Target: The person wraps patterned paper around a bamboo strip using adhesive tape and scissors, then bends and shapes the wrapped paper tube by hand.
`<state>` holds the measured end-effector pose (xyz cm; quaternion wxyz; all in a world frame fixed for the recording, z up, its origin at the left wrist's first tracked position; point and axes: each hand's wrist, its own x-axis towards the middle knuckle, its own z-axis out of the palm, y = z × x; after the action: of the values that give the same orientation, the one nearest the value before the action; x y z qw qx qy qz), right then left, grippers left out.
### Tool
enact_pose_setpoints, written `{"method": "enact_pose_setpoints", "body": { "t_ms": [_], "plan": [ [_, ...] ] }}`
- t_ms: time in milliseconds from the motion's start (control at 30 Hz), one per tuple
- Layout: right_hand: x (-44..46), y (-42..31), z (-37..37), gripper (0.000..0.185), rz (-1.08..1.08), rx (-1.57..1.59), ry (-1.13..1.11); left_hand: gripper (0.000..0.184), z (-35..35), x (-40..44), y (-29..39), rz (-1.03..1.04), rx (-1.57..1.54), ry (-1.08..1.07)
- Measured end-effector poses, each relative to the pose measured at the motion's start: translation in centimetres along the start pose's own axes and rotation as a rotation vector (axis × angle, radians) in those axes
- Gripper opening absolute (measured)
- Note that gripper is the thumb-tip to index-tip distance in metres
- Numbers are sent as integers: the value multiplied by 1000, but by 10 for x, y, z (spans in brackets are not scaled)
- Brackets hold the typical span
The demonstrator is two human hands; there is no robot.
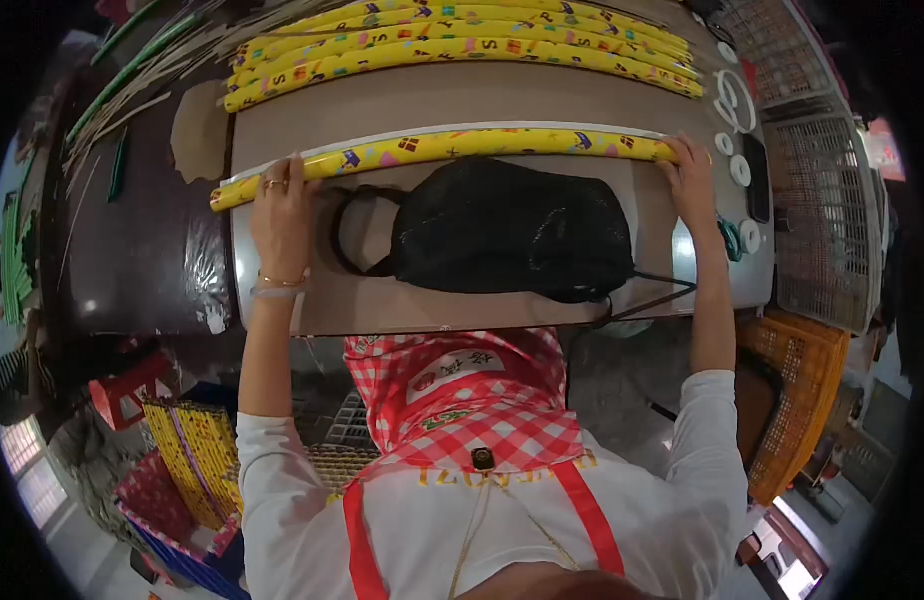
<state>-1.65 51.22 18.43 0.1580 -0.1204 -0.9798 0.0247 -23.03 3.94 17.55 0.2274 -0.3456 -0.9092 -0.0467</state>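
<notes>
Far to the left of the bag (512, 230), many thin sticks (132, 110) lie beside and across one another. Nearer to the bag, on its left side and a little beyond it, is the left hand (280, 207), with a ring on one finger. This hand is partly closed: its fingers are bent over the yellow roll (452, 147) and hold it close to its left end. The roll lies just beyond the bag, and it reaches past the bag on both sides. The bag itself is black and rests on the table (432, 315), with its loop handle at the left. Well beyond the bag, several similar tubes (462, 47) lie side by side. To the right of the bag and beyond it, the right hand (693, 185) is also partly closed; its thumb and fingers hold the roll's right end. How strongly both hands press, I cannot tell. Further right of the bag there are white tapes (741, 172), and after them a grey basket (822, 200).
</notes>
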Motion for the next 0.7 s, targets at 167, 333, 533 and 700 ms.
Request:
{"method": "enact_pose_setpoints", "body": {
  "t_ms": [167,333,533,700],
  "plan": [
    [-7,1,4,34,28,-103,-63,42,3,-3,-2,53,-45,38],
    [-12,-5,10,35,102,-81,-1,38,0,-6,3,-92,-83,-13],
    [-15,-4,21,38,46,-166,82,30,3,-6,4,3,-119,15],
    [-13,-4,27,36,78,-110,160,32,7,-3,4,-5,-88,-14]
  ]
}}
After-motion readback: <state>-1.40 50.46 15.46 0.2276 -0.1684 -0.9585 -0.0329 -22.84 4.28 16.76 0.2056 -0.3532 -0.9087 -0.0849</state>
